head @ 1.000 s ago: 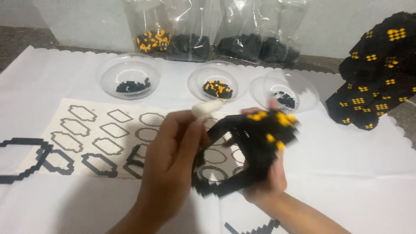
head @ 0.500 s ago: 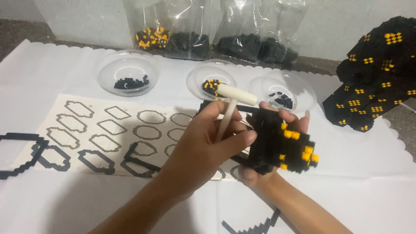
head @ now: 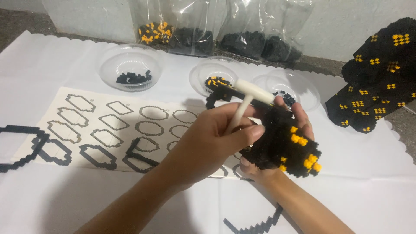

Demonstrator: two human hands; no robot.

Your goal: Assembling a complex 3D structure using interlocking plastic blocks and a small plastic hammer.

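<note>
Black and yellow micro-blocks: a chunky built piece, the block model (head: 286, 145), sits between the two hands at mid-frame. The right hand (head: 277, 143) cups it from beneath and behind, fingers (head: 299, 115) curled over its top edge, closed on it. The left hand (head: 208, 143) comes in from lower left, thumb and fingers pinched narrow on the shaft of a small white T-shaped tool (head: 247, 102), whose crossbar stands above the model's upper left corner. Whether the tool's tip touches the blocks cannot be told; it is hidden behind the fingers.

Under the hands, a white paper sheet (head: 65, 199) covers the table. Left of the left hand lies a printed template (head: 108, 125) of outlined ring shapes, some overlaid with thin black block outlines (head: 138, 151). A larger black outline (head: 21, 145) lies far left.

Beyond the hands stand three clear plastic bowls: the left bowl (head: 130, 65) with black pieces, the middle bowl (head: 212, 78) with black and yellow pieces, and the right bowl (head: 290, 86), partly hidden by the tool. Behind them, clear bags (head: 216, 34) of blocks lean at the wall. Right of the right hand, well apart, rests a large black block structure (head: 377, 78) with yellow dot clusters.
</note>
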